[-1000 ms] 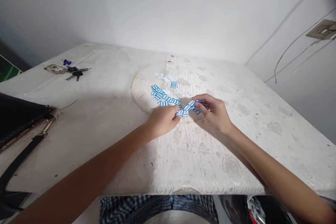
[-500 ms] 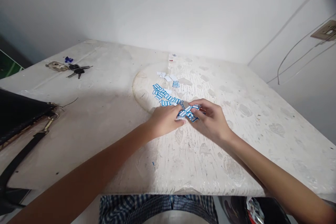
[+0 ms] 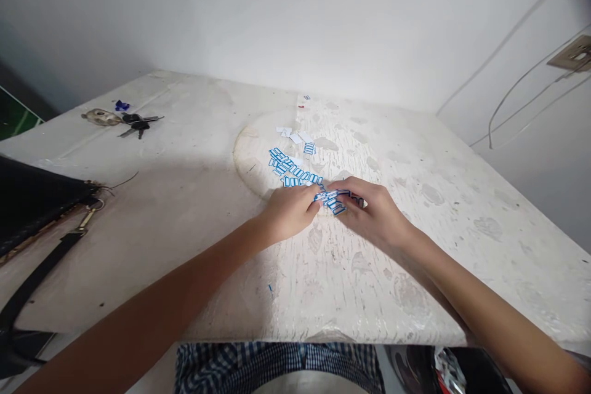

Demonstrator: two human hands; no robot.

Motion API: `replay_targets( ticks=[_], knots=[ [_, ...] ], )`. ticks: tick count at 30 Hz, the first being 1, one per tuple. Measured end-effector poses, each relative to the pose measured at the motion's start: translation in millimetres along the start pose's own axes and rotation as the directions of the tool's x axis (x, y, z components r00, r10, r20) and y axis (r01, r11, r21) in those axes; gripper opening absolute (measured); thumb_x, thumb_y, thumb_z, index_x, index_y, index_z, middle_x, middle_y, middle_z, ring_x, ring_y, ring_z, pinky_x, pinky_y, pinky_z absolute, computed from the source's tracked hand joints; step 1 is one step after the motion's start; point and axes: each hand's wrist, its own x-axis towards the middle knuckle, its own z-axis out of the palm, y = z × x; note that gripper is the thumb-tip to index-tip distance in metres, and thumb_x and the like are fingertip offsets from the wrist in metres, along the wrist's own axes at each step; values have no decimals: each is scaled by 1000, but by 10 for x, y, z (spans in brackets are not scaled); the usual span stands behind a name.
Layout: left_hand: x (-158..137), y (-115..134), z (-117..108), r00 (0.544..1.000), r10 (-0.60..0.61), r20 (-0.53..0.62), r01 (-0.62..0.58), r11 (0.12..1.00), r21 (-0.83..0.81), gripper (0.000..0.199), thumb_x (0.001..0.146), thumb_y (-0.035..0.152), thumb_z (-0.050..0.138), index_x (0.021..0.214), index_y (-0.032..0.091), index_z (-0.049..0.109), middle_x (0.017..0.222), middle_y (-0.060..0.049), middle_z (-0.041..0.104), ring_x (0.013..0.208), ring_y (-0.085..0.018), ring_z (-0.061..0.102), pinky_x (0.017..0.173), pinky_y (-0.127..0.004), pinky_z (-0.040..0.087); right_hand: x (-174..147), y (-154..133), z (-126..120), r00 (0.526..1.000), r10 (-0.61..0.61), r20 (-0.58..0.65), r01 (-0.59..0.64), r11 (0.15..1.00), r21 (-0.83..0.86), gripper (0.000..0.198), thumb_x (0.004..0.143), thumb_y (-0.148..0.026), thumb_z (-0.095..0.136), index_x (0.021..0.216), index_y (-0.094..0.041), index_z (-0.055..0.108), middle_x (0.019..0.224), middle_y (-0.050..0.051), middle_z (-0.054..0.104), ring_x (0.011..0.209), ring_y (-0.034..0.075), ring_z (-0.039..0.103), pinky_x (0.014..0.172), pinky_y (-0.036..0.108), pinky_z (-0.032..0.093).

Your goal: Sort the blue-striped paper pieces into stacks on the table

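Observation:
My left hand (image 3: 293, 209) and my right hand (image 3: 372, 206) meet near the middle of the table. Between their fingertips is a strip of white paper with blue-outlined boxes (image 3: 333, 200), gripped from both sides. Just beyond my left hand lies a pile of similar blue-edged paper pieces (image 3: 295, 169), partly hidden by its fingers. Farther back are several plain white paper pieces (image 3: 294, 135) and a small blue-edged piece (image 3: 309, 148). What my palms cover cannot be seen.
A bunch of keys (image 3: 137, 122) and a crumpled blue scrap (image 3: 122, 105) lie on the left of the plastic-covered table (image 3: 194, 135). A black bag (image 3: 37, 203) with a strap rests at the left edge. Cables hang from a wall outlet (image 3: 570, 54) at right.
The paper strip between my hands has tilted flatter, and my right fingers have shifted slightly around it. My left hand stays in nearly the same place.

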Motion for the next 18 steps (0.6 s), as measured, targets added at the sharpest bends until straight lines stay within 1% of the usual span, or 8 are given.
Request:
replay_targets(
  ticks=[2, 4, 8, 12, 18],
  knots=[
    [-3, 1, -3, 1000, 9, -2, -9, 1000, 0, 22, 89, 30, 35, 93, 20, 54, 82, -2, 65, 74, -17, 60, 57, -24, 35, -9, 13, -11, 997, -72, 19, 73, 995, -73, 35, 76, -5, 48, 105, -22, 59, 96, 5, 61, 79, 16, 56, 64, 28, 44],
    [-6, 3, -4, 1000, 11, -1, -11, 1000, 2, 23, 90, 30, 34, 92, 20, 54, 83, -2, 65, 76, -17, 60, 58, -25, 36, -20, 30, -13, 993, -111, 33, 115, 986, -121, 38, 75, -3, 48, 107, -21, 57, 92, 5, 59, 74, 15, 53, 62, 28, 42],
    [-9, 12, -12, 1000, -3, 14, 3, 1000, 1, 24, 90, 31, 33, 92, 21, 54, 83, -2, 65, 75, -17, 60, 60, -25, 38, -36, 22, -20, 990, -115, 80, 126, 979, -158, 38, 75, -4, 46, 108, -20, 56, 89, 4, 53, 68, 13, 48, 58, 27, 41],
    [-7, 21, -22, 1000, -5, 23, 5, 1000, 3, 24, 89, 31, 33, 91, 20, 54, 80, -3, 64, 73, -17, 59, 59, -26, 38, -33, -18, -26, 990, -81, 115, 95, 987, -129, 36, 77, -6, 46, 108, -21, 56, 95, 6, 49, 72, 14, 49, 59, 28, 43],
    [-14, 20, -1, 1000, 3, 10, -3, 999, 34, 24, 90, 30, 32, 94, 20, 53, 82, -3, 65, 75, -17, 60, 59, -25, 38, -10, -5, -24, 989, -87, 116, 93, 994, -50, 41, 76, -6, 45, 111, -25, 57, 94, 6, 47, 74, 15, 50, 59, 29, 45]
  ],
)
